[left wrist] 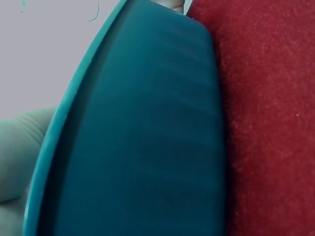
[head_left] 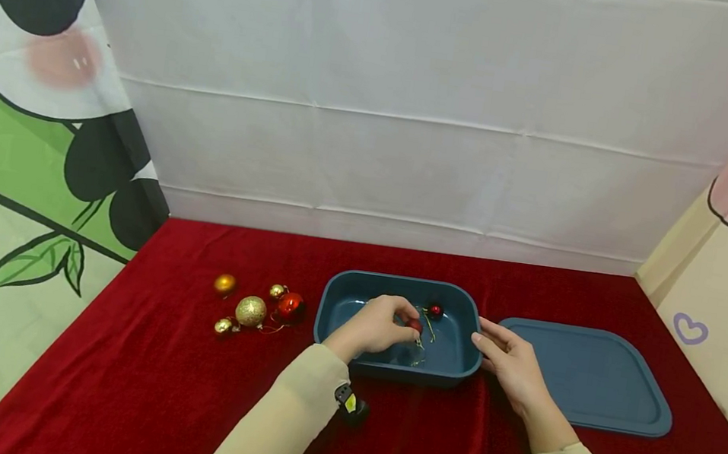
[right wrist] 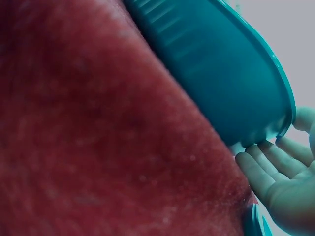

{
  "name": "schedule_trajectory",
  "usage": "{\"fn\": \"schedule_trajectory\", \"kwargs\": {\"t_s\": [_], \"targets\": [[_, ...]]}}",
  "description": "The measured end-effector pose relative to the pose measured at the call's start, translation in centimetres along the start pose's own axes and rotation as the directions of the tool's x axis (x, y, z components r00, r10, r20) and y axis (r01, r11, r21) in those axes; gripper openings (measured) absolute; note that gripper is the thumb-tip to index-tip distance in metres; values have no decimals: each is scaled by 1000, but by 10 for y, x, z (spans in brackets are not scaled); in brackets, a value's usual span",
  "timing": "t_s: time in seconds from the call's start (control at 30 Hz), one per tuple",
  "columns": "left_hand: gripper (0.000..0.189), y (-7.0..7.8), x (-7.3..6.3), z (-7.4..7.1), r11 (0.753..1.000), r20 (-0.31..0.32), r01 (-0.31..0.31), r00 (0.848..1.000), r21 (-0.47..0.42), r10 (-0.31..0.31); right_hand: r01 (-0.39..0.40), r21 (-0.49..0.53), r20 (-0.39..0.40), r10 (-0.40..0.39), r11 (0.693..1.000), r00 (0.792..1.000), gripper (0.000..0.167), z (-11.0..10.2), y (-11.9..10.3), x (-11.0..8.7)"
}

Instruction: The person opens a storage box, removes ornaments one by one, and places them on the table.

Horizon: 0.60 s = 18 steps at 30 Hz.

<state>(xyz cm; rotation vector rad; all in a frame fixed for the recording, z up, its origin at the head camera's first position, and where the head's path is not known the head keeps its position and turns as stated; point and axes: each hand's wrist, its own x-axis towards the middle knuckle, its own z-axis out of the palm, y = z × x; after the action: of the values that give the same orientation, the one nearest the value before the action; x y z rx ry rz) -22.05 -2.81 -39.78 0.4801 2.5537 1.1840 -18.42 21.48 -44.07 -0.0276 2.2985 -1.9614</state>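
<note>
A blue plastic box (head_left: 335, 292) stands uncovered on the red cloth. My left hand (head_left: 375, 326) reaches over its near wall and pinches a small red bauble (head_left: 415, 325) low inside it. Another red bauble (head_left: 436, 311), with a gold string, lies in the box towards the back right. At the box's right end, my right hand (head_left: 511, 365) holds the wall, thumb at the rim and fingers along the outside. The right wrist view shows those fingers (right wrist: 280, 160) against the outer wall. In the left wrist view, the box wall (left wrist: 142, 123) hides the bauble.
Left of the box lie a glittery gold bauble (head_left: 251, 311), a shiny red bauble (head_left: 290, 306), an orange-gold bauble (head_left: 225, 284) and small gold ones (head_left: 223, 326). A flat blue lid (head_left: 593, 376) lies to the right. White fabric (head_left: 406, 171) hangs behind the table.
</note>
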Motion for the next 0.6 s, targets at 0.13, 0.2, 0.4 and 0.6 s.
{"fn": "schedule_trajectory", "kwargs": {"t_s": [0.13, 0.2, 0.4, 0.6], "targets": [[28, -1, -2, 0, 1000, -16, -2, 1000, -16, 2, 3, 0, -1, -3, 1000, 1000, 59, 0, 0, 0], [28, -2, -3, 0, 1000, -24, -4, 1000, -23, 3, 5, 3, 0, -5, 1000, 1000, 59, 0, 0, 0], [30, -3, -7, -1, 999, -43, 1, 999, -50, -3, 7, 6, 5, -7, 1000, 1000, 59, 0, -1, -1], [30, -5, -11, -3, 998, -60, -8, 998, -65, 4, 7, 4, 7, -8, 1000, 1000, 59, 0, -1, -1]]}}
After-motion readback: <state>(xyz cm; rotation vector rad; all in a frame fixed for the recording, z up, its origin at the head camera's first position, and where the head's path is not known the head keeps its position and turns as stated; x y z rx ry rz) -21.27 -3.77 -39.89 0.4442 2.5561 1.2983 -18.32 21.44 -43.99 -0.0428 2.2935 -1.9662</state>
